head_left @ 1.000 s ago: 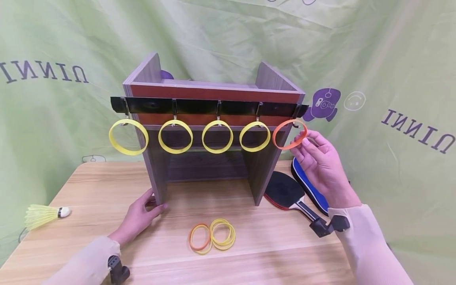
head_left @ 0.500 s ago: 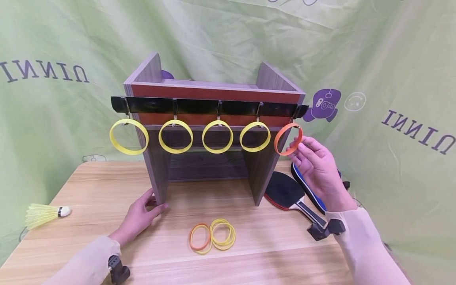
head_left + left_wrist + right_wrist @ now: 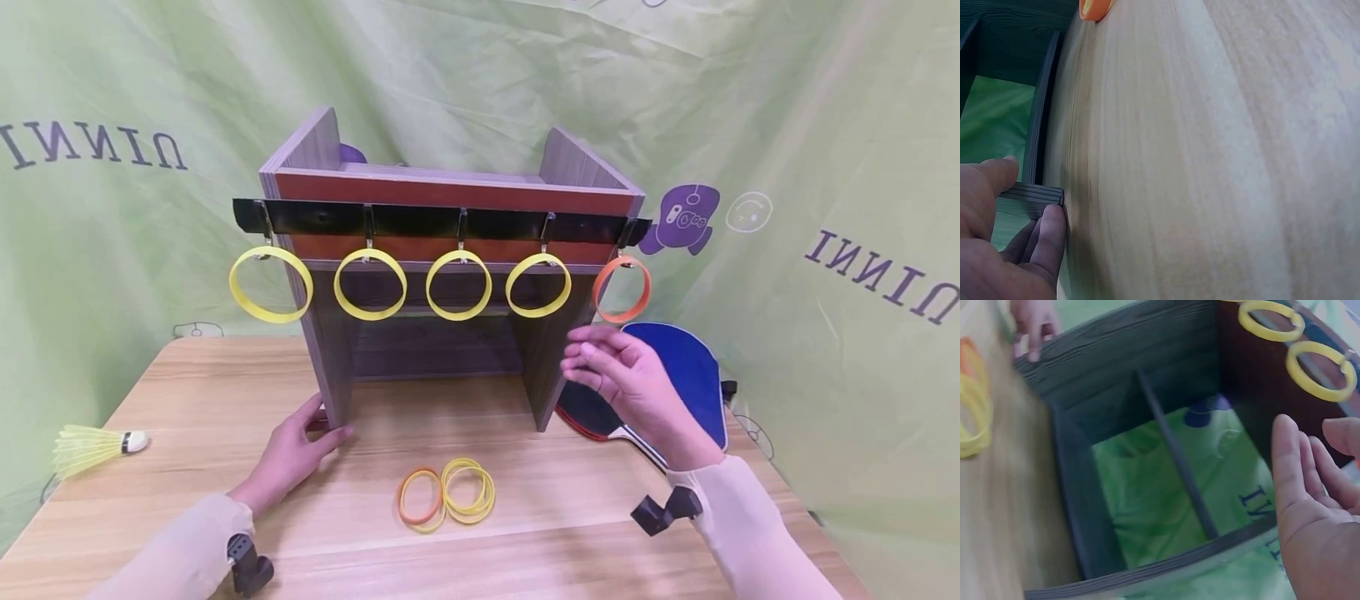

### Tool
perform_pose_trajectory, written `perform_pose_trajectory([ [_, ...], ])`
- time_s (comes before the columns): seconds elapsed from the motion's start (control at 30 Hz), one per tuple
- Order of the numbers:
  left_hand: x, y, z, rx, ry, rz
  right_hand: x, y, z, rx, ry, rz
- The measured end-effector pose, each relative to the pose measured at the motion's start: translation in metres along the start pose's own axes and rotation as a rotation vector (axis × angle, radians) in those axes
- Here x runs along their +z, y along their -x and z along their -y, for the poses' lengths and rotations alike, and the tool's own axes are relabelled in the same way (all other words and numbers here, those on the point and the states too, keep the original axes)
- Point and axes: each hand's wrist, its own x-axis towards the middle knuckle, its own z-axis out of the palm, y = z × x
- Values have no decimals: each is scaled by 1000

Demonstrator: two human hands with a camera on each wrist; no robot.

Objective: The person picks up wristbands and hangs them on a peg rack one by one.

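Observation:
A grey wooden shelf [image 3: 450,187] stands on the table, a black hook rail [image 3: 420,221] across its front. Several yellow rings [image 3: 460,317] hang from the rail's hooks, with one orange ring [image 3: 622,318] on the rightmost hook. My left hand [image 3: 292,454] grips the bottom front corner of the shelf's left side panel [image 3: 1035,194], thumb on one face and fingers on the other. Below the orange ring and apart from it, my right hand [image 3: 630,379] holds nothing, its fingers loosely bent. Loose yellow rings [image 3: 491,500] and an orange ring [image 3: 401,504] lie overlapping in front of the shelf.
A yellow shuttlecock [image 3: 82,450] lies at the table's left. To the shelf's right are a black table tennis paddle [image 3: 588,408] and a blue paddle-shaped item [image 3: 682,358], both partly behind my right hand. A green curtain [image 3: 465,83] hangs behind the table.
My right hand has let go of the orange ring and moved down and left. That ring now hangs free on the rightmost hook. My left hand stays on the shelf panel.

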Motion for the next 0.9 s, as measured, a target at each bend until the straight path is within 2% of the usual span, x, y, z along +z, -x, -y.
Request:
perform_pose_trajectory([
  [0.27, -1, 0, -2, 15, 1, -5, 22, 4, -38, 195, 381, 131],
  [0.4, -1, 1, -2, 13, -8, 1, 33, 8, -68, 257, 481, 191],
  [0.57, 0, 0, -3, 5, -8, 7, 42, 13, -100, 258, 603, 251],
  [0.7, 0, 1, -4, 5, -12, 7, 47, 16, -113, 234, 704, 282],
  [0.9, -1, 1, -4, 3, -9, 11, 55, 19, -121, 249, 723, 324],
])
